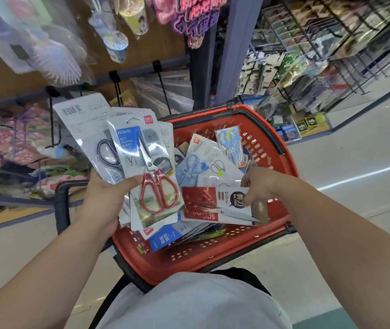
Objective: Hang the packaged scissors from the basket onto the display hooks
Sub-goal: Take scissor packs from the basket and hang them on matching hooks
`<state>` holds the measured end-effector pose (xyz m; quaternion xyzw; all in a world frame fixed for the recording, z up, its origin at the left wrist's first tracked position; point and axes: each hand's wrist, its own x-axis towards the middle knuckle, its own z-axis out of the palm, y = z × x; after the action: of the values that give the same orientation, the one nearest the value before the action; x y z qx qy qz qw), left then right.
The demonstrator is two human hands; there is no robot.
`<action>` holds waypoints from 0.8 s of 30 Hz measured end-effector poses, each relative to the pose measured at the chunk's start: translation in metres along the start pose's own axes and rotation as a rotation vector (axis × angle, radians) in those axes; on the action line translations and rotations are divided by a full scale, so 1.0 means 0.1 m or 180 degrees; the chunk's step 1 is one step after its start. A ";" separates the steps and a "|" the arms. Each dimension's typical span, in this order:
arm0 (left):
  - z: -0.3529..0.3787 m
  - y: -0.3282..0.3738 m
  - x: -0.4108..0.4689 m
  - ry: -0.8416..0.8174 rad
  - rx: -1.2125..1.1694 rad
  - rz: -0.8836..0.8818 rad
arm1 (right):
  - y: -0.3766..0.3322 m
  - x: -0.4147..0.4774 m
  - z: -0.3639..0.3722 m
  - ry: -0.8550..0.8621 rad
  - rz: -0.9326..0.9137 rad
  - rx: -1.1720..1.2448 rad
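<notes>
Basket (pixel 279 169), red, heaped with loose packaged scissors (pixel 215 160). Above and left of basket, black display hooks (pixel 164 91) on a rail. Over basket's left rim, fan of packs (pixel 122 143) clamped in left hand (pixel 103 200), thumb pressed across the front one, red-handled pair showing. At basket's near side, right hand (pixel 263 184) pinching 1 red pack (pixel 203 203) by its edge. Probably the gathering and sorting stage, nothing hung from this batch yet. Best to lift that pack clear, turn it upright with hang hole on top, slip it face-forward into the fan, group like designs, then carry toward the hooks with a firm squeeze against slippery sleeves.
</notes>
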<state>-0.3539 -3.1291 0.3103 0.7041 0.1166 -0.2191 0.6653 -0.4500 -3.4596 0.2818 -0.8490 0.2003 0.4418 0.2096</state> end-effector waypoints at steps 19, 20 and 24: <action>0.03 0.03 -0.21 0.0022 0.0199 0.0004 | -0.11 -0.12 -0.04 0.1062 -0.0183 0.2869; 0.00 0.03 -0.20 0.0036 0.0193 -0.0008 | -0.19 -0.11 0.02 0.0864 -0.0287 0.2967; -0.06 0.01 -0.18 -0.0032 0.0129 0.0005 | -0.44 0.01 0.49 0.0859 -0.0299 0.3310</action>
<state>-0.3681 -3.1214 0.3194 0.7165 0.1082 -0.2244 0.6516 -0.4592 -3.3972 0.2629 -0.6905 0.3797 0.1614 0.5942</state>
